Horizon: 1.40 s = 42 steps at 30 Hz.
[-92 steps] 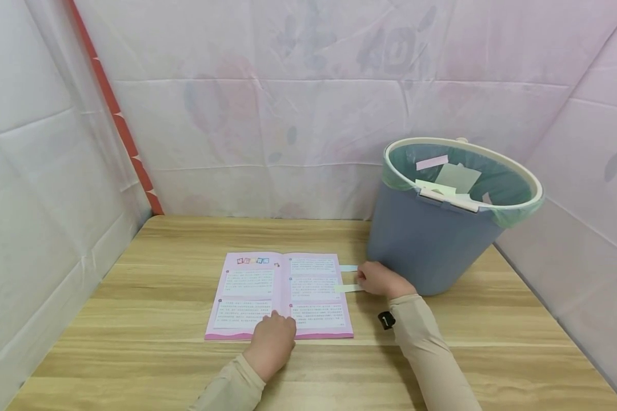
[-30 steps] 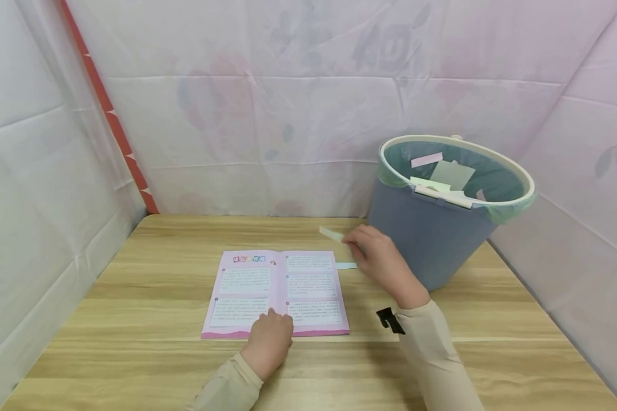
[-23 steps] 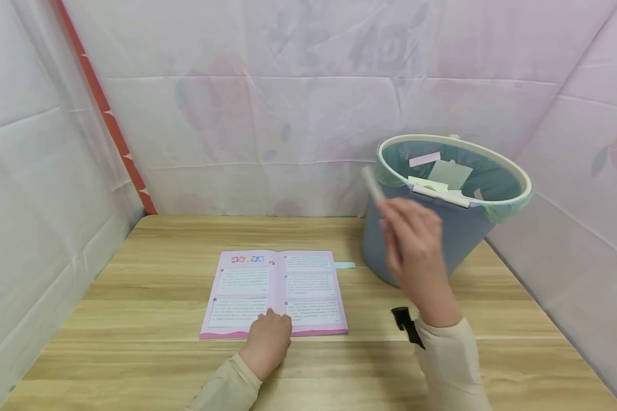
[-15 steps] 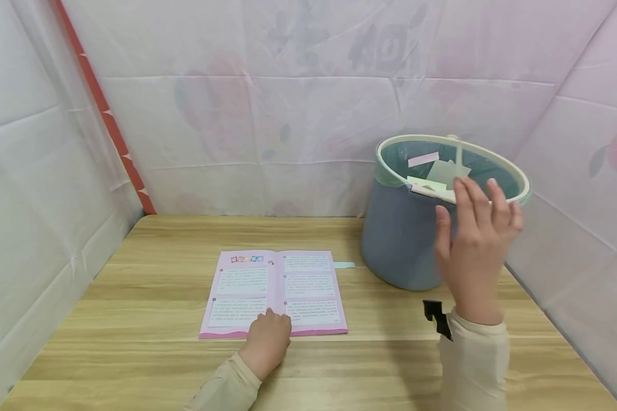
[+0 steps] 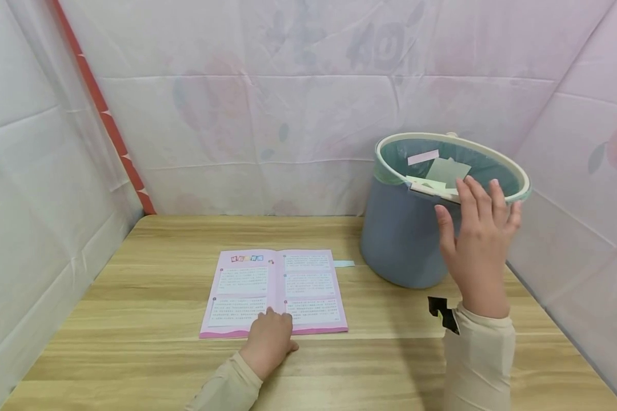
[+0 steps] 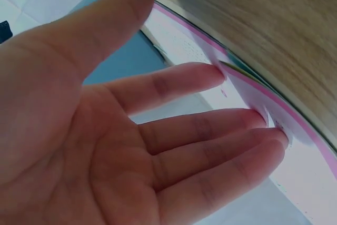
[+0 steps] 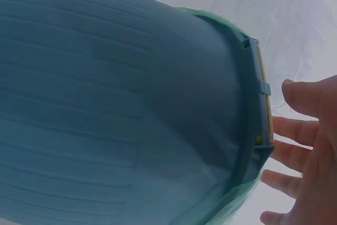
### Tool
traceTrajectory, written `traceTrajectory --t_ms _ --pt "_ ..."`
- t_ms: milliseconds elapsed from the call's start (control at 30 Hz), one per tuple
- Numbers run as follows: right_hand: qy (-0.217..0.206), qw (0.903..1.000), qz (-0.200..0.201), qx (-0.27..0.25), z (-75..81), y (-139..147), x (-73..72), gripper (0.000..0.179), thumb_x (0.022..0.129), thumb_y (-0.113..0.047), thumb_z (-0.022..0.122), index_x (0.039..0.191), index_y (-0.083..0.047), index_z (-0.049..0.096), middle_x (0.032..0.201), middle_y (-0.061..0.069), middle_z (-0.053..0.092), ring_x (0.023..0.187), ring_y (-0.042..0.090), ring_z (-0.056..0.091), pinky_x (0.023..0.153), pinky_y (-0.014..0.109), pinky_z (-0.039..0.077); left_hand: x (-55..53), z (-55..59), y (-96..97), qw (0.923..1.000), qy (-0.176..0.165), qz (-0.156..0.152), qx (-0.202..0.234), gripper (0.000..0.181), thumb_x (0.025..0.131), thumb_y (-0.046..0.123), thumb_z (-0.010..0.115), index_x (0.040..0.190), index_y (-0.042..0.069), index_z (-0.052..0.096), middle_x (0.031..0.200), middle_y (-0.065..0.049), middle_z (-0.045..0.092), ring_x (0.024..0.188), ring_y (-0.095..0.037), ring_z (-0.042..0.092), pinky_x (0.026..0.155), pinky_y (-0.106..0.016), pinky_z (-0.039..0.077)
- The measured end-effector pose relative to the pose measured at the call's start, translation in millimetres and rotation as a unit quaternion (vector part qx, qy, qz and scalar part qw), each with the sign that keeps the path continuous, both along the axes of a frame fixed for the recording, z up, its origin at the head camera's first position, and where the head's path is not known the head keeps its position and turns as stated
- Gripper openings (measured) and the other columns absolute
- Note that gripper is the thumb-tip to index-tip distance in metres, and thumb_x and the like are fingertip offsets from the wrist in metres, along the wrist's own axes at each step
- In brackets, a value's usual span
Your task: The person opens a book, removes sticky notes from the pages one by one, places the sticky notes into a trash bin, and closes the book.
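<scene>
An open pink booklet [image 5: 273, 291] lies flat on the table, printed text on both pages. My left hand [image 5: 268, 342] rests its fingertips on the booklet's lower edge near the fold; in the left wrist view its fingers [image 6: 205, 130] are nearly straight and the thumb stands away. One light-blue paper strip [image 5: 344, 264] sticks out from the booklet's right edge. At the front rim of a blue-grey bin [image 5: 403, 240] my right hand [image 5: 478, 245] is raised with spread fingers and holds nothing. The right wrist view shows its fingertips [image 7: 287, 154] beside the rim.
A green liner [image 5: 493, 171] covers the bin's inside, where several paper pieces lie, among them a pink strip [image 5: 423, 157] and a pale green sheet [image 5: 448, 171]. White printed cloth [image 5: 267, 125] hangs behind and at both sides of the wooden table [image 5: 149, 308].
My right hand has pulled a pale strip from the booklet's right side, carried it to the bin and let it fall in. The left hand has stayed on the booklet, its thumb now out.
</scene>
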State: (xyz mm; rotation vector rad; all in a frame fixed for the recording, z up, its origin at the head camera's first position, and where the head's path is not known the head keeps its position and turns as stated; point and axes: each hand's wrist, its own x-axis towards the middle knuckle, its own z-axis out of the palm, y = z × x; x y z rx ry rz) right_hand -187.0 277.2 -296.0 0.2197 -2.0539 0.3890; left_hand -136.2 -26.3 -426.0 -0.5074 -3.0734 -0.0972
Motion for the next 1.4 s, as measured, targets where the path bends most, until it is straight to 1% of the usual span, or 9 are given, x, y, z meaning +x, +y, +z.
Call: traceTrajectory --t_ms 200,333,500,600,700,900,1000,1200,1400 --pt "0.05 0.9983 0.024 -0.015 3.7 -10.2 1.0 0.045 0.098 -0.035 0.053 0.128 -0.001 0.056 0.132 0.021 0.052 0.134 0.041 0.034 0.11 0.062 0.012 0.4 -7.0 3.4 0.9978 0.066 0.003 0.006 0.059 0.067 0.038 0.085 0.095 -0.008 0.062 0.084 -0.026 0.066 0.073 -0.036 0.067 0.063 -0.04 0.058" --pt "0.095 0.9878 0.121 -0.024 6.5 -31.6 0.5 0.041 0.098 -0.033 0.052 0.115 0.002 0.063 0.117 0.023 0.06 0.117 0.043 0.048 0.103 0.055 0.029 -1.2 -11.9 4.2 0.9929 0.118 -0.013 -0.003 0.06 0.066 0.038 0.086 0.095 -0.008 0.061 0.076 -0.021 0.065 0.068 -0.03 0.066 0.06 -0.038 0.056" --pt "-0.092 0.9681 0.23 -0.034 -8.4 -51.7 -5.7 0.023 0.097 -0.01 0.054 0.111 0.004 0.065 0.112 0.022 0.063 0.104 0.041 0.054 0.088 0.053 0.041 -2.6 -12.7 3.8 0.9925 0.12 -0.019 -0.001 0.052 0.067 0.037 0.085 0.085 -0.004 0.059 0.071 -0.019 0.062 0.062 -0.028 0.064 0.055 -0.037 0.054" --pt "-0.273 0.9314 0.235 -0.054 -23.9 -59.1 -16.0 0.024 0.099 -0.008 0.051 0.116 0.004 0.063 0.114 0.021 0.064 0.104 0.039 0.059 0.087 0.053 0.046 -1.0 -10.6 3.4 0.9948 0.101 -0.014 0.009 0.048 0.072 0.036 0.082 0.083 -0.004 0.058 0.07 -0.019 0.06 0.058 -0.028 0.061 0.054 -0.037 0.053" --pt "-0.411 0.8784 0.238 -0.055 -41.8 -62.4 -31.1 0.029 0.102 -0.012 0.046 0.119 0.008 0.059 0.114 0.024 0.063 0.104 0.039 0.06 0.087 0.052 0.049 1.1 -8.2 2.9 0.996 0.085 -0.007 0.025 0.044 0.077 0.033 0.08 0.084 -0.005 0.057 0.069 -0.018 0.057 0.056 -0.028 0.057 0.052 -0.037 0.053" --pt "-0.575 0.7694 0.255 -0.112 -79.3 -68.2 -56.8 0.03 0.102 -0.009 0.042 0.114 0.015 0.055 0.104 0.028 0.063 0.095 0.04 0.063 0.079 0.046 0.054 3.0 -4.2 1.2 0.9967 0.069 -0.006 0.041 0.034 0.085 0.025 0.072 0.086 -0.006 0.056 0.069 -0.017 0.054 0.059 -0.029 0.057 0.051 -0.039 0.054" --pt "-0.623 0.7329 0.231 -0.145 -92.0 -74.0 -63.3 0.029 0.101 -0.009 0.04 0.114 0.014 0.053 0.103 0.027 0.064 0.093 0.038 0.065 0.077 0.045 0.055 -0.3 -2.5 0.2 0.9979 0.021 0.0 0.061 0.03 0.09 0.022 0.066 0.091 -0.007 0.056 0.072 -0.018 0.053 0.063 -0.03 0.057 0.054 -0.041 0.054" --pt "-0.647 0.6988 0.237 -0.192 -101.6 -82.5 -65.6 0.024 0.1 -0.01 0.043 0.107 0.01 0.055 0.1 0.023 0.064 0.087 0.035 0.066 0.079 0.046 0.055 -3.2 3.7 -2.1 0.9961 -0.051 0.007 0.072 0.028 0.094 0.02 0.06 0.099 -0.007 0.055 0.077 -0.017 0.054 0.067 -0.031 0.056 0.059 -0.044 0.053" --pt "-0.615 0.7129 0.276 -0.195 -95.7 -88.2 -64.1 0.025 0.101 -0.012 0.048 0.106 0.009 0.059 0.1 0.018 0.064 0.085 0.028 0.066 0.08 0.043 0.055 2.4 14.5 -1.9 0.9964 -0.067 -0.007 0.052 0.031 0.091 0.022 0.066 0.1 -0.007 0.058 0.079 -0.016 0.057 0.071 -0.031 0.061 0.06 -0.041 0.055"
